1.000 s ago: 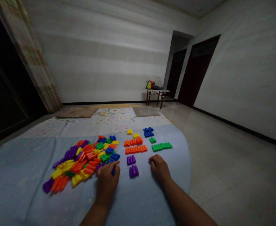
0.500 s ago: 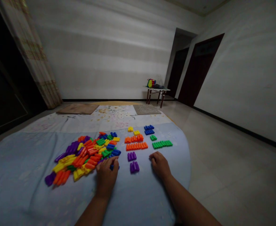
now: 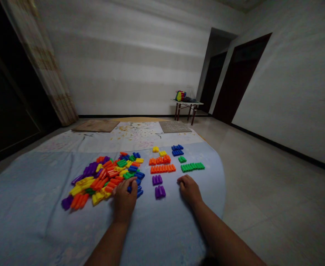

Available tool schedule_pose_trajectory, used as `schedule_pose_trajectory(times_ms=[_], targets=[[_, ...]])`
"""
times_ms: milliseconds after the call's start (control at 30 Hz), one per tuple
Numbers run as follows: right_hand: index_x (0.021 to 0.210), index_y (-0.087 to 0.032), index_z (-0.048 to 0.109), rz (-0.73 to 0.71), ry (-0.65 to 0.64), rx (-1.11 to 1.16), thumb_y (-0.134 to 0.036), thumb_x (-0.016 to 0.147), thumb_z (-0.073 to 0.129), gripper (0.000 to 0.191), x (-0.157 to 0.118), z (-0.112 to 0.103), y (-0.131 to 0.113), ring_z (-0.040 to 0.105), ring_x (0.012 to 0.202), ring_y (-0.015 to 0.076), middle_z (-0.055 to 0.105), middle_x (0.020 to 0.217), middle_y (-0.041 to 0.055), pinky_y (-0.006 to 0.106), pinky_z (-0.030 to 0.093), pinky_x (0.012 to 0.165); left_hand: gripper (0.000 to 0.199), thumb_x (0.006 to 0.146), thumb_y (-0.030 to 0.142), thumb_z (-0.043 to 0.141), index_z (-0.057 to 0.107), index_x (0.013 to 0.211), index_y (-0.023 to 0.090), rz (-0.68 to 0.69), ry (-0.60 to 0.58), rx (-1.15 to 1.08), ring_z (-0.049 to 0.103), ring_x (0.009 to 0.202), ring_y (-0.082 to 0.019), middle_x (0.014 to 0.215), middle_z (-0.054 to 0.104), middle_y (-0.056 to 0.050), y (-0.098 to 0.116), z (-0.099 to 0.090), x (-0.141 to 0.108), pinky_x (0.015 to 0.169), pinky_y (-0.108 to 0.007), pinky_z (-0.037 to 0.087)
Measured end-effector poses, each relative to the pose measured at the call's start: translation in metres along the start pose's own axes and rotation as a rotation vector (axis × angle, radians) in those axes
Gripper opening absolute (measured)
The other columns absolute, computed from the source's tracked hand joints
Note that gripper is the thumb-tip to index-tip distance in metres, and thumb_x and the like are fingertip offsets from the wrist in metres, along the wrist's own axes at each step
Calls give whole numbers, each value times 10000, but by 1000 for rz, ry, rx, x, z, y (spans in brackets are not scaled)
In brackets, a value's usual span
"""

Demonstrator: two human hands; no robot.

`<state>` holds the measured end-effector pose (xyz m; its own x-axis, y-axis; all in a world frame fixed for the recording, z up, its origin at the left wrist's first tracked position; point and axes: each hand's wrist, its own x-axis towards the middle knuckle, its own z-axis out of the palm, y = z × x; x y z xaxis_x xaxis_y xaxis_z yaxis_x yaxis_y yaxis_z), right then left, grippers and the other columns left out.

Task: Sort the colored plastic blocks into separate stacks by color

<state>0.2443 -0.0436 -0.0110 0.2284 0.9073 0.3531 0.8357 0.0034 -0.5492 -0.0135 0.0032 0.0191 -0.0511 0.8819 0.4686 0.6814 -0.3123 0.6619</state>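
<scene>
My left hand [image 3: 124,194] is at the near right edge of a loose pile of coloured plastic tube pieces [image 3: 104,177]. Its fingers curl round a blue piece [image 3: 129,189], partly hidden between thumb and forefinger; more blue pieces [image 3: 139,193] lie just beyond. My right hand [image 3: 189,189] rests on the cloth, fingers curled in, with nothing seen in them. Between the hands are two purple pieces [image 3: 160,192]. Farther back stand sorted groups: orange rows [image 3: 163,169], green pieces [image 3: 192,167], yellow pieces [image 3: 162,153] and blue pieces [image 3: 177,152].
A pale blue and floral cloth [image 3: 76,236] covers the table. Two flat boards, one brown [image 3: 97,125] and one grey [image 3: 174,126], lie at its far edge. A small side table [image 3: 188,102] with a colourful bag [image 3: 180,96] stands by the doorway.
The view has shifted slightly. My left hand has moved a little at the pile's edge, and more blue pieces show beside its fingers. My right hand stays in place.
</scene>
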Motion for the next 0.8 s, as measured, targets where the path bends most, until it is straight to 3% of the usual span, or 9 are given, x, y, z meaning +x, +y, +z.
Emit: schedule_pose_trajectory(times_ms=[133,200,367,567,800], targets=[[788,-185,616,-7,5,10,-79,751,450,201,-1,0,0,562,839,159,603,840,38,248,415,789,317,807,379,412,610,961,186,-96,95,-55,596,899,-195,945,655,-67,-15,-8,11,821,-333,454],[785,-187,615,1,6,7,-80,753,451,198,-1,0,0,561,841,161,604,843,38,249,415,790,309,804,371,415,611,960,189,-85,30,43,585,912,-205,948,650,-68,-16,-12,13,833,-351,438],[788,-196,620,11,-9,10,-79,754,448,211,0,0,-1,564,839,160,610,849,37,252,419,793,277,810,352,435,628,952,214,81,-276,318,542,969,-237,978,637,-63,0,-13,3,842,-395,374],[794,-198,624,10,-10,14,-80,752,449,215,1,2,2,569,850,163,616,856,39,259,420,801,309,754,367,509,625,996,215,165,-315,479,502,969,-256,1005,586,-80,10,-12,-8,845,-421,330],[793,-201,623,22,1,19,-75,753,455,214,1,0,-1,568,853,157,612,851,32,245,418,794,255,720,315,544,624,945,225,144,-368,532,474,1008,-253,1020,566,-74,12,-14,-8,846,-406,313]])
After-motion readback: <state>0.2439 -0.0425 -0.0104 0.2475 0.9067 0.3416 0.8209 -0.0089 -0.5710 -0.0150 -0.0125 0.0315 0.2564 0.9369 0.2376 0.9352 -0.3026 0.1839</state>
